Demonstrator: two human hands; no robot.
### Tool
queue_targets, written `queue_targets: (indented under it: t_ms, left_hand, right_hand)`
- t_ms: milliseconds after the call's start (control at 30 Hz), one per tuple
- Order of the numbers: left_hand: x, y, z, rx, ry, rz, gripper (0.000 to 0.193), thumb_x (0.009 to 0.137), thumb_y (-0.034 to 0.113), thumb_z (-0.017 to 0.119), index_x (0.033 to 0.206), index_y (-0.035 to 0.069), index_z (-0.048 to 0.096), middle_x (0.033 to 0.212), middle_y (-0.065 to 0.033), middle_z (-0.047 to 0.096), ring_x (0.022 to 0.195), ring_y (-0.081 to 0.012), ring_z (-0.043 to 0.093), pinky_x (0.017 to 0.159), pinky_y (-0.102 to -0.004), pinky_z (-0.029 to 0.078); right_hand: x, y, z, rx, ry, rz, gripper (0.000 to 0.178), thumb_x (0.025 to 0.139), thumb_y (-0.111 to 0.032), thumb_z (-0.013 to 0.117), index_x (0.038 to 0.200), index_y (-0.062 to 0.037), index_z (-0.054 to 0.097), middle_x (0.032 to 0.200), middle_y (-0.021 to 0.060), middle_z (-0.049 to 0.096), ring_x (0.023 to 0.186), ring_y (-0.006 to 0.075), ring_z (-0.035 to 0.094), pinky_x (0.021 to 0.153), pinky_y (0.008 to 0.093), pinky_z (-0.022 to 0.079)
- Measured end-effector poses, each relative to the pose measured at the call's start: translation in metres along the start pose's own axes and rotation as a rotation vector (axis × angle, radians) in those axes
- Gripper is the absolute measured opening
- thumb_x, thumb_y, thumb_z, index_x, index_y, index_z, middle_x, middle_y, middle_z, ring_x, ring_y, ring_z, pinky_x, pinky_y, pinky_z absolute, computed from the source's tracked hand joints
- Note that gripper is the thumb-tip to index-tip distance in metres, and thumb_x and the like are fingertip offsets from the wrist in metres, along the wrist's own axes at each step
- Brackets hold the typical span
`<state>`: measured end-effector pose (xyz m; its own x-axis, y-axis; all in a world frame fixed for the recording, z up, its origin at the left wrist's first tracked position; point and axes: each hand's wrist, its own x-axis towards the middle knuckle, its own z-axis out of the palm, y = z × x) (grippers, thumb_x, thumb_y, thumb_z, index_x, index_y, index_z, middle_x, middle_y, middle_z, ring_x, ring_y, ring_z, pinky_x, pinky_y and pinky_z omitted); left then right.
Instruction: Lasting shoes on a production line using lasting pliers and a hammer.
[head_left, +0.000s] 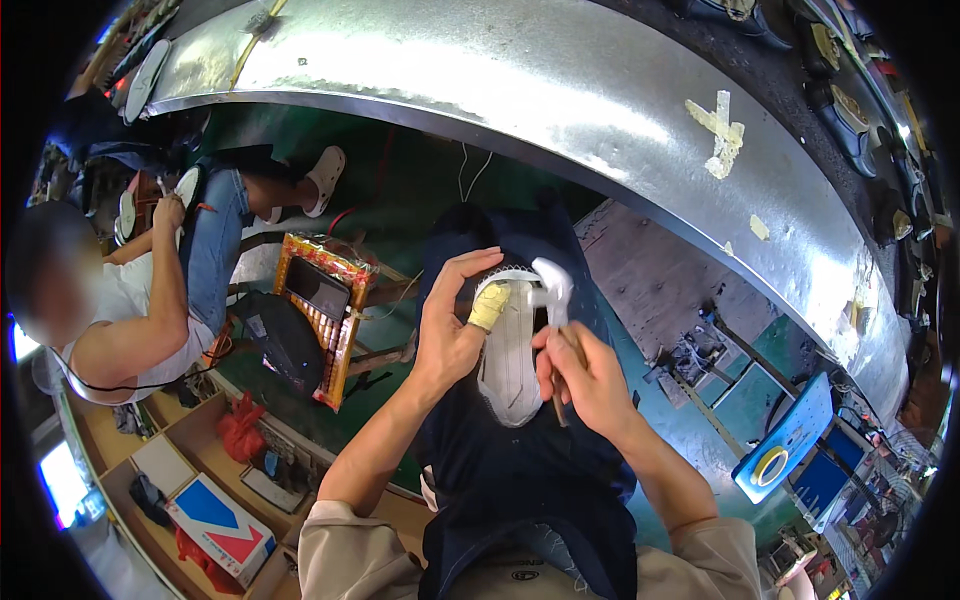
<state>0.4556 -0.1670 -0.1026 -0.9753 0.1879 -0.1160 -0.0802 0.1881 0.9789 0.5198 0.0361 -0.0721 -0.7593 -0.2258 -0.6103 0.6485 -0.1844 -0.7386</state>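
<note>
A shoe upper (512, 350) lies bottom up on my dark-clothed lap, its pale, flat sole side facing me and its pleated edge folded in around the rim. Gripping the toe end from the left is my left hand (450, 335), with yellow tape wrapped round its thumb and the thumb pressed on the sole side. My right hand (590, 375) is wrapped round the wooden handle of a hammer (552, 282). The pale hammer head, slightly blurred, is over the upper right rim near my left thumb. Whether it touches the shoe I cannot tell.
A long metal bench (600, 100) curves across the far side, with dark shoes (840, 125) beyond it. Another person (150, 310) sits at left, holding a shoe. Beside me are a bead-framed seat (318, 320), a wooden drawer unit (210, 430) and a blue stool (790, 435) bearing a tape roll.
</note>
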Motion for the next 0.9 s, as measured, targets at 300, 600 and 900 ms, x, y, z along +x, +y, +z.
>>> queue_targets:
  t_ms: [300, 600, 900]
  left_hand:
    - [-0.004, -0.002, -0.002, 0.033, 0.033, 0.009, 0.037, 0.094, 0.006, 0.072, 0.130, 0.005, 0.064, 0.138, -0.0124, 0.061, 0.125, -0.0240, 0.063, 0.085, -0.0311, 0.061]
    - [0.000, -0.022, -0.014, 0.241, 0.136, 0.039, 0.029, 0.096, 0.013, 0.075, 0.120, 0.002, 0.065, 0.128, -0.0119, 0.068, 0.113, -0.0198, 0.067, 0.080, -0.0294, 0.060]
    - [0.011, 0.000, -0.004, 0.329, 0.207, 0.188, 0.024, 0.083, 0.004, 0.079, 0.104, -0.001, 0.068, 0.105, -0.0177, 0.072, 0.105, -0.0345, 0.073, 0.087, -0.0383, 0.057]
  right_hand:
    - [0.009, -0.017, -0.002, -0.029, -0.112, -0.051, 0.037, 0.113, -0.031, 0.045, 0.127, 0.0004, 0.058, 0.095, 0.0076, 0.070, 0.078, 0.0136, 0.068, 0.065, 0.0259, 0.053]
    - [-0.003, -0.015, -0.010, -0.150, -0.201, 0.135, 0.045, 0.111, -0.032, 0.049, 0.141, 0.0025, 0.053, 0.121, 0.0146, 0.071, 0.104, 0.0187, 0.072, 0.075, 0.0318, 0.060]
    - [0.010, -0.011, -0.021, 0.318, -0.314, 0.168, 0.048, 0.113, -0.036, 0.044, 0.141, 0.0008, 0.055, 0.093, 0.0044, 0.070, 0.075, 0.0121, 0.069, 0.057, 0.0242, 0.050]
